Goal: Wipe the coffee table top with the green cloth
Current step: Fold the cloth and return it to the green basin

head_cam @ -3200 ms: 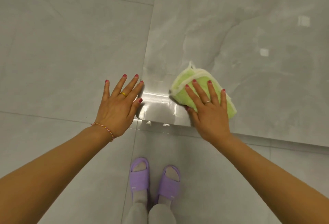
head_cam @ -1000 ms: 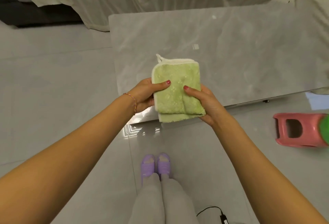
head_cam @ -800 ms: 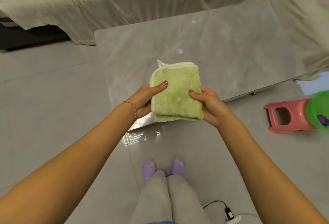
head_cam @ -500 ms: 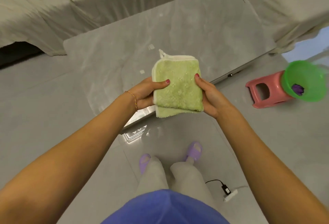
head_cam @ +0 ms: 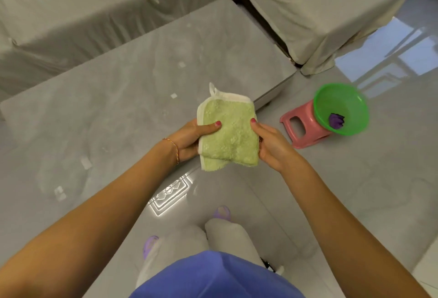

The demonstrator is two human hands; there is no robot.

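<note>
Head view: the green cloth [head_cam: 228, 133] is recorded folded into a thick pad, held in the air above the near edge of the coffee table surface [head_cam: 132, 79] and not in contact with it. It is gripped at both side edges. The left hand [head_cam: 190, 139] is closed on the left edge, thumb on top and fingers beneath; the right hand [head_cam: 269, 143] is closed on the right edge in the same manner. A white trim and a small hanging loop are noted at the far edge.

The cloth is judged light, soft and limp, with a plush pile unlikely to slip. The folded layers may be expected to sag or open if held by one corner. A flat palm pressed on the middle of the pad is judged the soundest hold for wiping.

To the right, on the floor, a pink plastic stool [head_cam: 299, 129] is observed, with a green plastic basin [head_cam: 341, 108] resting on it. A small crumpled purple cloth [head_cam: 336, 121] is seen in the basin. Covered sofas stand beyond the surface.
</note>
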